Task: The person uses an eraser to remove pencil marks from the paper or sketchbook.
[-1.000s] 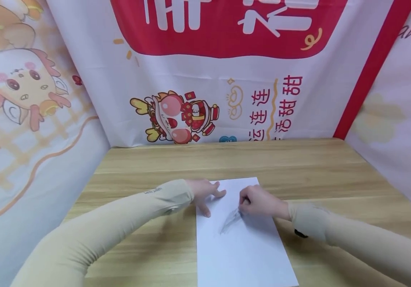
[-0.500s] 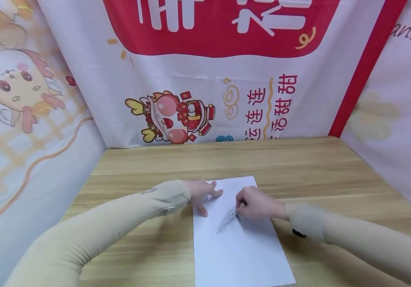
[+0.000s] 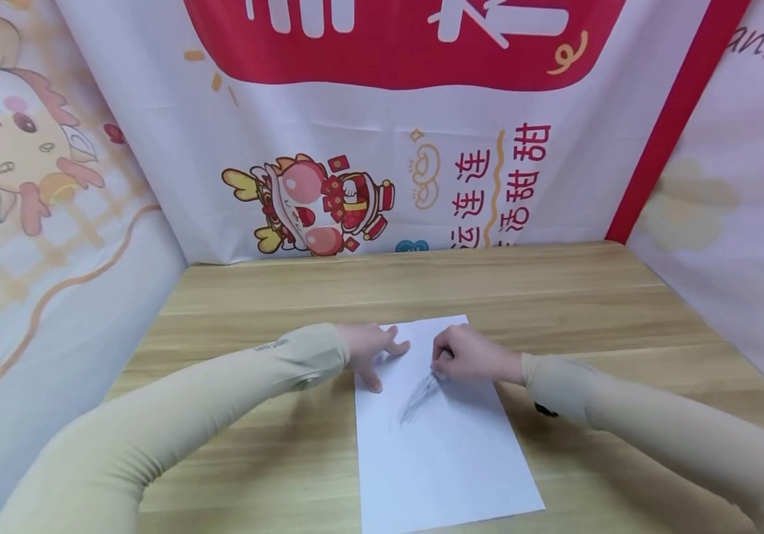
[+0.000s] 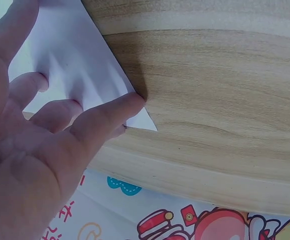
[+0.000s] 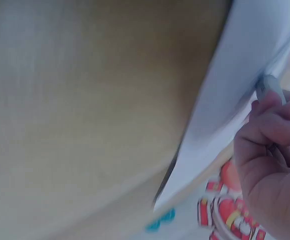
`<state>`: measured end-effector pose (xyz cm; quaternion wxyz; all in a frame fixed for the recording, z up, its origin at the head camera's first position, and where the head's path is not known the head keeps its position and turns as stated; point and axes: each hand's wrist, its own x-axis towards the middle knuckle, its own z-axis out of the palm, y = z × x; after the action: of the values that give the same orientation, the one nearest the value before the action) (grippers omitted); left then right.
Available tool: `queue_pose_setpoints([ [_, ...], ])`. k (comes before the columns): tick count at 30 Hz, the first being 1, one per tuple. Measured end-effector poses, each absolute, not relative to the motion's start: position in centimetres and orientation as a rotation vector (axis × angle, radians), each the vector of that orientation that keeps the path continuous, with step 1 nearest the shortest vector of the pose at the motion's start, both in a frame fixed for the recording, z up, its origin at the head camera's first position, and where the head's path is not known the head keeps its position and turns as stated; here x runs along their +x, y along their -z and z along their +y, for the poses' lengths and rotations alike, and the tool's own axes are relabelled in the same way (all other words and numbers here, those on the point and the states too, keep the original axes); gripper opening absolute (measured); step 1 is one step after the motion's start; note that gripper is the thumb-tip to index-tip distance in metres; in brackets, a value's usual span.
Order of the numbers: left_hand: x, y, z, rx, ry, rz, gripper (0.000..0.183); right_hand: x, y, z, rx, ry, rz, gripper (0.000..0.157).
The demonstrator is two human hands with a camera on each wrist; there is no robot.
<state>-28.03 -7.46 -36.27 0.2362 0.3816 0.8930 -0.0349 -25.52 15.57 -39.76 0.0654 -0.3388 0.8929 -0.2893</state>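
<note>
A white sheet of paper lies on the wooden table, with a slanted patch of grey pencil-like marks near its middle. My left hand rests on the sheet's upper left edge, fingers spread. In the left wrist view its thumb presses near the paper's edge. My right hand pinches a small white eraser between thumb and curled fingers, at the upper end of the grey marks. The eraser's tip looks dark and touches or nearly touches the paper; most of its body is hidden by the fingers.
The wooden table extends on both sides of the paper. A printed cloth hangs along its back edge. More cloth hangs at the left and right. Both forearms wear beige sleeves.
The head view has shifted, so the scene sits slightly higher and further left. Both hands keep nearly the same places on the paper, the right still holding the eraser over the marks.
</note>
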Motion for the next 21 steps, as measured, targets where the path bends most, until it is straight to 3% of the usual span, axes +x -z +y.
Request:
queue_pose_setpoints([
  [5,-27.9,36.2,-7.7,1.025,0.094,2.445,0.087,-26.2,39.9,15.4,-0.955,0.84,2.749,0.011],
  [13,-27.8,35.7,-8.0,1.033,0.102,2.463,0.087,-25.3,39.2,14.8,-1.129,0.771,2.712,0.014],
  [17,-27.8,35.2,-8.1,1.036,0.109,2.457,0.086,-26.5,39.1,14.8,-1.07,0.758,2.806,0.011],
  [21,-27.7,35.0,-7.8,1.055,0.064,2.437,0.085,-25.4,39.1,15.5,-1.041,0.726,2.748,0.012],
])
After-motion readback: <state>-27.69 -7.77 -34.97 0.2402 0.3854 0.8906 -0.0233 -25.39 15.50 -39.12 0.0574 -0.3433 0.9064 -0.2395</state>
